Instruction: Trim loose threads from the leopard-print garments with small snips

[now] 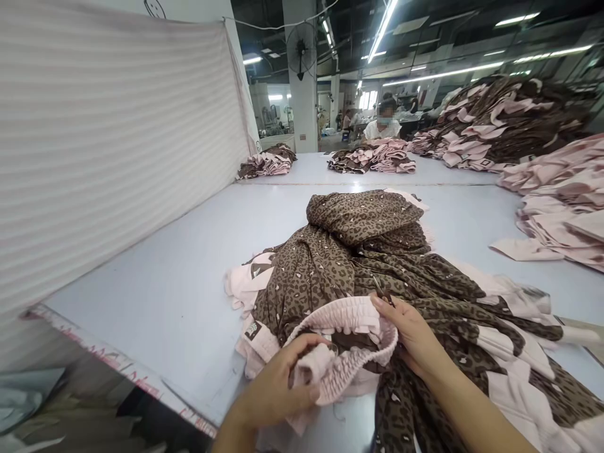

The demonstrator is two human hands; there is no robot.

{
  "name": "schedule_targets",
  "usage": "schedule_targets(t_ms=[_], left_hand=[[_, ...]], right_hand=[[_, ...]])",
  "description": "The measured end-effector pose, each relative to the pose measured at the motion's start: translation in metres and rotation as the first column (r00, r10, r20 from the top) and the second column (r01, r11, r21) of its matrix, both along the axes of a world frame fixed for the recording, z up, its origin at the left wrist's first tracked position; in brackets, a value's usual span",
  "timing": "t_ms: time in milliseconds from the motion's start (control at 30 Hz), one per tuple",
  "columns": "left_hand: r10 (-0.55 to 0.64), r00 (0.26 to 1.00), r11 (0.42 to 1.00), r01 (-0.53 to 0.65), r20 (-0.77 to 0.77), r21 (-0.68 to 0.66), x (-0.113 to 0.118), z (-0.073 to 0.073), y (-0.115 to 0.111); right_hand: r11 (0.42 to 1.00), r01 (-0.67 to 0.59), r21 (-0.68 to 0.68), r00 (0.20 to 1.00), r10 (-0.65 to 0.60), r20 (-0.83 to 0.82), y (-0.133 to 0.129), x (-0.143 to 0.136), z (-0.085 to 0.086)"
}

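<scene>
A pair of leopard-print trousers with a gathered pink elastic waistband (pixel 346 314) lies in front of me, the waistband held up in a loop. My left hand (pixel 285 380) is closed on the near left part of this band, fingers and thumb pinching a fold. At the band's right side my right hand (pixel 408 327) is closed on its edge. Small scissors (pixel 384 294) with a dark handle also sit in the right hand, blade tip pointing up and away. Behind the band, more leopard-print garments (pixel 321 258) lie heaped, with pink cuffs sticking out.
Large piles of pink and brown garments (pixel 509 126) stand at the right. Smaller stacks (pixel 372 157) lie at the far end of the pale table (pixel 189 270). A white sheet (pixel 117 126) hangs along the left. A masked person (pixel 383 126) is beyond the table.
</scene>
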State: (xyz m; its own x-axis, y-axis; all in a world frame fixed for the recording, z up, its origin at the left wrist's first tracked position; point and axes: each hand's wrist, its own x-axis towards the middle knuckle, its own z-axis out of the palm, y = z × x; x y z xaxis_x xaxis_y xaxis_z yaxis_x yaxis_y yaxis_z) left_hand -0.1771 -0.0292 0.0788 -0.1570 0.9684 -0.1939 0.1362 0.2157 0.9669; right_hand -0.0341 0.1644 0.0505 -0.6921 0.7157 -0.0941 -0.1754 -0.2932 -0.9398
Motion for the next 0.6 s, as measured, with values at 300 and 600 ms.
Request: schedule_targets(t_ms=[300,600], left_hand=[[-0.040,0.905,0.996,0.001,-0.423,-0.090,0.028,0.007,0.004],[0.289,0.852,0.954,-0.293,-0.437,0.061,0.041,-0.018,0.012]], right_hand=[[0.993,0.018,-0.118,1.000,-0.021,-0.022,0.002,0.003,-0.005],[0.998,-0.006,0.058,0.998,0.003,0.056,0.008,0.005,-0.013]])
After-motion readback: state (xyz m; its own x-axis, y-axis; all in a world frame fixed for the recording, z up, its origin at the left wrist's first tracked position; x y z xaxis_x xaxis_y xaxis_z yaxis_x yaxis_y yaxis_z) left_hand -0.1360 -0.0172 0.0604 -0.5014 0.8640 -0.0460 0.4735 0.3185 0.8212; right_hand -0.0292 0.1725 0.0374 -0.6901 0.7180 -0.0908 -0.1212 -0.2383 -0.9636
